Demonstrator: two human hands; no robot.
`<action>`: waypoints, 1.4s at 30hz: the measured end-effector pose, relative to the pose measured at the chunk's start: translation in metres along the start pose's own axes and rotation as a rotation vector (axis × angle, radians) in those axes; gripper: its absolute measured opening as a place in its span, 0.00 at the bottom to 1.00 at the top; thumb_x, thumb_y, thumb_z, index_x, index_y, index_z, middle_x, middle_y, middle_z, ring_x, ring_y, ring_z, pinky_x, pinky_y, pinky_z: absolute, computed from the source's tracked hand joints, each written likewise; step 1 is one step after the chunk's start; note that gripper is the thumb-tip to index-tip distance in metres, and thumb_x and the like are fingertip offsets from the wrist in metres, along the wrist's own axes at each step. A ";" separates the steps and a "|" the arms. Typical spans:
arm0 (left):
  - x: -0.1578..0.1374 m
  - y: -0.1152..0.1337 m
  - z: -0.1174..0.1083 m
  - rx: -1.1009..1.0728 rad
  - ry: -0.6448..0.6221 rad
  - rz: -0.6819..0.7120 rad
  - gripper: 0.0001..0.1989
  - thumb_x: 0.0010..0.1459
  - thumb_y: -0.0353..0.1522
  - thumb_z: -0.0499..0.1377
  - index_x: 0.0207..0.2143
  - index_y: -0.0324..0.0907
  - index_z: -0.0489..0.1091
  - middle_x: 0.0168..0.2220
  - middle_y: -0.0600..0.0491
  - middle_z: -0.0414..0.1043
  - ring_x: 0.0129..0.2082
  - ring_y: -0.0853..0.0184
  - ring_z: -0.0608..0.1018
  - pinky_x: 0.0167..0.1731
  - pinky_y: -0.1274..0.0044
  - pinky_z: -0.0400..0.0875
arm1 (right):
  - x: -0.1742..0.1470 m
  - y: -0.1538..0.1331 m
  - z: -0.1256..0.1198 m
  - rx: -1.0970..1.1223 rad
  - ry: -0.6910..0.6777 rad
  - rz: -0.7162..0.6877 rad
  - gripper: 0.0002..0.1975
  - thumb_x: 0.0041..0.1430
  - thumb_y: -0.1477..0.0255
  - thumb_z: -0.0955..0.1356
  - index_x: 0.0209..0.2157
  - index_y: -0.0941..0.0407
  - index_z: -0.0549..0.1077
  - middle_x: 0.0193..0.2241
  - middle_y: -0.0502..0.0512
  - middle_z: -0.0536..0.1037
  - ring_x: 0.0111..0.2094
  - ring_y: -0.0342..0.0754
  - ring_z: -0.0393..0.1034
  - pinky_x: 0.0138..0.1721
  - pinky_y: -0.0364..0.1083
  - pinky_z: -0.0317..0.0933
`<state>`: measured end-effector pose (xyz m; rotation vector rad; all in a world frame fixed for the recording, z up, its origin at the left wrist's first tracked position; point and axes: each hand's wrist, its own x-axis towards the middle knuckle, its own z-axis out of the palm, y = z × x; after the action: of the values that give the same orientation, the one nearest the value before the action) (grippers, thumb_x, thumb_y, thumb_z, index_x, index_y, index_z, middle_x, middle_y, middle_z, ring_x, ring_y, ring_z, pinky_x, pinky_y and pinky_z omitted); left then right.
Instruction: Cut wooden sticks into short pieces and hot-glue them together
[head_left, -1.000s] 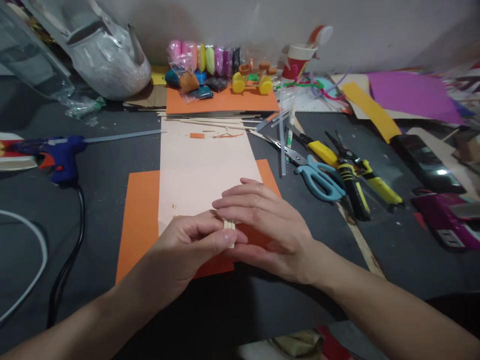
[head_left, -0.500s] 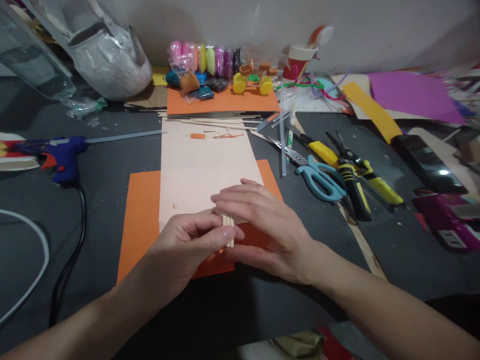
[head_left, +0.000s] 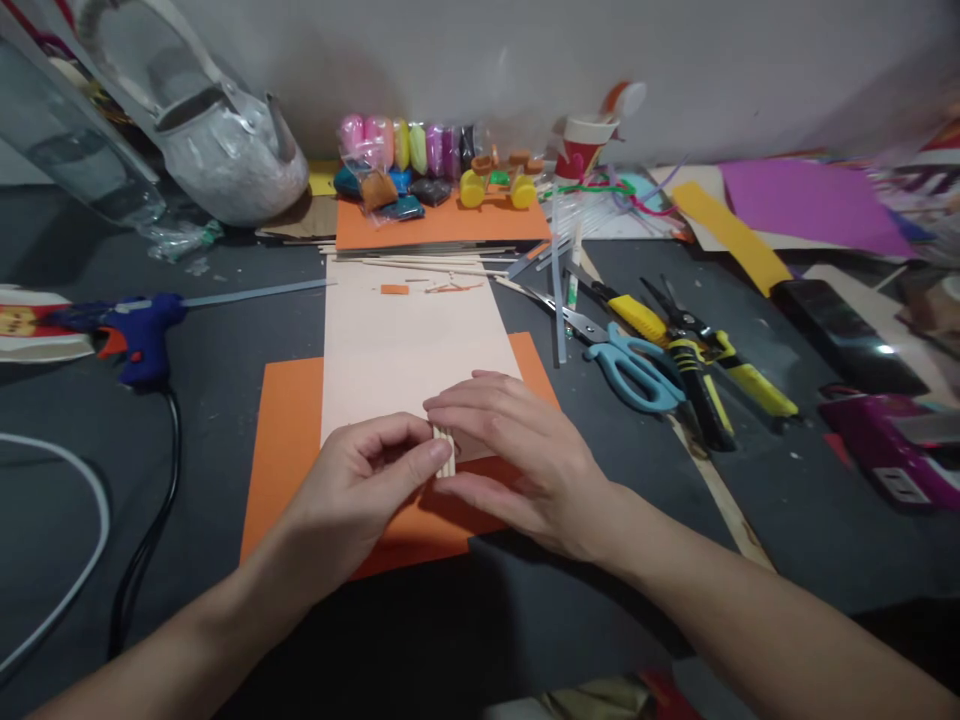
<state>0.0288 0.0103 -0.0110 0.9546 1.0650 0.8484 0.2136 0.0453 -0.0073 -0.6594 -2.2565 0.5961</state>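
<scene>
Pinched upright between the thumb and fingers of my left hand [head_left: 379, 470] is a small row of short wooden sticks [head_left: 448, 462], pale and set side by side. My right hand [head_left: 517, 450] closes on the same sticks from the right, its thumb at their lower ends and its fingers curved over their upper ends. The fingertips hide part of the row. Beneath both hands lie a pale sheet [head_left: 405, 350] and an orange sheet [head_left: 281, 430].
On the left rests a blue glue gun [head_left: 146, 335] with a black cord. Blue-handled scissors [head_left: 637, 370], yellow-black pliers [head_left: 697, 370] and a yellow cutter [head_left: 637, 312] lie right. Behind are a metal kettle [head_left: 229, 160], bagged coloured clay [head_left: 405, 150] and long wooden sticks [head_left: 427, 268].
The right thumb and fingers have closed in on the ends of the short sticks. Both hands have shifted slightly left, and the camera view has tilted up a little.
</scene>
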 end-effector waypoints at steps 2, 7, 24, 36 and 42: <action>0.003 -0.002 -0.004 0.020 0.020 -0.012 0.11 0.61 0.38 0.61 0.28 0.41 0.73 0.22 0.59 0.64 0.21 0.75 0.62 0.22 0.81 0.57 | 0.001 0.002 0.000 -0.023 0.017 0.001 0.17 0.62 0.66 0.70 0.50 0.58 0.71 0.45 0.62 0.80 0.49 0.52 0.73 0.55 0.57 0.64; 0.008 0.000 -0.014 0.357 0.145 0.126 0.11 0.62 0.40 0.59 0.33 0.42 0.74 0.30 0.54 0.72 0.28 0.69 0.70 0.28 0.77 0.63 | 0.000 0.011 0.000 -0.096 0.037 0.022 0.17 0.62 0.68 0.70 0.51 0.58 0.72 0.47 0.64 0.79 0.49 0.54 0.71 0.51 0.56 0.67; 0.015 -0.003 -0.013 0.009 0.021 -0.032 0.15 0.60 0.41 0.62 0.27 0.38 0.73 0.21 0.58 0.62 0.22 0.73 0.62 0.25 0.79 0.55 | 0.005 0.012 0.006 -0.213 -0.056 -0.007 0.13 0.63 0.68 0.69 0.46 0.61 0.73 0.48 0.66 0.78 0.54 0.57 0.68 0.61 0.63 0.56; 0.008 0.013 -0.018 0.523 0.231 0.102 0.17 0.60 0.41 0.61 0.48 0.43 0.75 0.35 0.51 0.76 0.33 0.65 0.73 0.33 0.76 0.65 | 0.001 0.021 -0.009 -0.236 0.056 0.035 0.14 0.62 0.68 0.70 0.48 0.57 0.72 0.47 0.64 0.78 0.51 0.56 0.71 0.53 0.60 0.64; 0.003 0.006 -0.007 -0.059 0.010 0.023 0.11 0.60 0.37 0.62 0.42 0.41 0.75 0.33 0.51 0.74 0.33 0.68 0.74 0.37 0.75 0.69 | 0.000 0.008 -0.001 -0.142 0.029 -0.044 0.16 0.62 0.66 0.70 0.50 0.57 0.72 0.49 0.64 0.77 0.53 0.55 0.69 0.58 0.61 0.61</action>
<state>0.0220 0.0164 -0.0080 0.9153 1.0330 0.8997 0.2160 0.0518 -0.0113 -0.6818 -2.2949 0.4055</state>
